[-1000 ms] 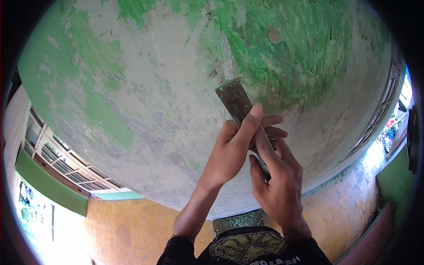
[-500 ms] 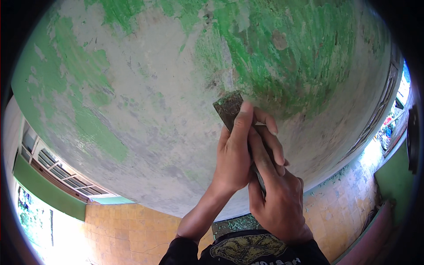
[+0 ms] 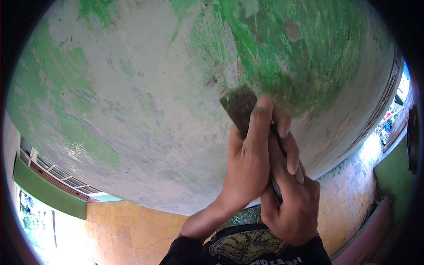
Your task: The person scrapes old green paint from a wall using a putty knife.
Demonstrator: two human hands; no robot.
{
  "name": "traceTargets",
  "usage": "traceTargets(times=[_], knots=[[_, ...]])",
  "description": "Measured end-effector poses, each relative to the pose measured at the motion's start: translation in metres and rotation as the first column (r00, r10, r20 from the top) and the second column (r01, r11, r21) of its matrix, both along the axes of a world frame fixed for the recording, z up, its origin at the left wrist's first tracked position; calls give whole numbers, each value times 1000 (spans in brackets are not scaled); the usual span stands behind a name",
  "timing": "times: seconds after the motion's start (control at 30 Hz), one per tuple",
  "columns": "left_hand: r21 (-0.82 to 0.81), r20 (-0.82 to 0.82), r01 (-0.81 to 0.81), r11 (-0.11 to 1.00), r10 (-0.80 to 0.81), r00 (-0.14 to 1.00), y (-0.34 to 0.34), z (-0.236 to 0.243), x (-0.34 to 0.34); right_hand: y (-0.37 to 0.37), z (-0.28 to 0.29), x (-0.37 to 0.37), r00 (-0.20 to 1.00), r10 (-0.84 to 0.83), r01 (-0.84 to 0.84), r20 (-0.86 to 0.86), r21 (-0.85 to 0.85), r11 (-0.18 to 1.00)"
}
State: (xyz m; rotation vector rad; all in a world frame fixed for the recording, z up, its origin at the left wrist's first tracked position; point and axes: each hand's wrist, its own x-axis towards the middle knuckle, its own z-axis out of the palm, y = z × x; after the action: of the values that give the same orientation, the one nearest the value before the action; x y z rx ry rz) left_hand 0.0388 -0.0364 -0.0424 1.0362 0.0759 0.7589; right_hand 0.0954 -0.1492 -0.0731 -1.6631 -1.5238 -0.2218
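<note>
I hold a flat metal scraper (image 3: 237, 104) with both hands against a wall (image 3: 145, 110) of grey plaster with patches of peeling green paint. My left hand (image 3: 249, 163) wraps the tool high up, its forefinger pressed along the blade's back. My right hand (image 3: 291, 207) grips the handle below; the handle is hidden inside the fist. The dark blade's tip touches the wall at the edge of a green patch (image 3: 287, 57).
A yellow tiled floor (image 3: 128, 229) runs below the wall. Windows with white frames (image 3: 57, 174) and a green sill stand at the left. A doorway or window strip (image 3: 388, 101) lies at the right, with a green wall beyond.
The scraper and both hands have slid a little down the wall, and my left forefinger now covers more of the blade.
</note>
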Motion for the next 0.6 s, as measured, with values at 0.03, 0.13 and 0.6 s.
traceTargets(times=[0.03, 0.13, 0.6], knots=[[62, -1, -21, 998, 21, 1000, 3, 2, 3, 1, -2, 1, 1000, -6, 6, 0, 1, 1000], [49, 16, 11, 999, -12, 1000, 2, -4, 3, 5, -6, 1, 999, -15, 16, -40, 32, 999], [31, 37, 2, 1000, -3, 999, 3, 8, 8, 8, 14, 8, 999, 8, -11, 54, 54, 998]])
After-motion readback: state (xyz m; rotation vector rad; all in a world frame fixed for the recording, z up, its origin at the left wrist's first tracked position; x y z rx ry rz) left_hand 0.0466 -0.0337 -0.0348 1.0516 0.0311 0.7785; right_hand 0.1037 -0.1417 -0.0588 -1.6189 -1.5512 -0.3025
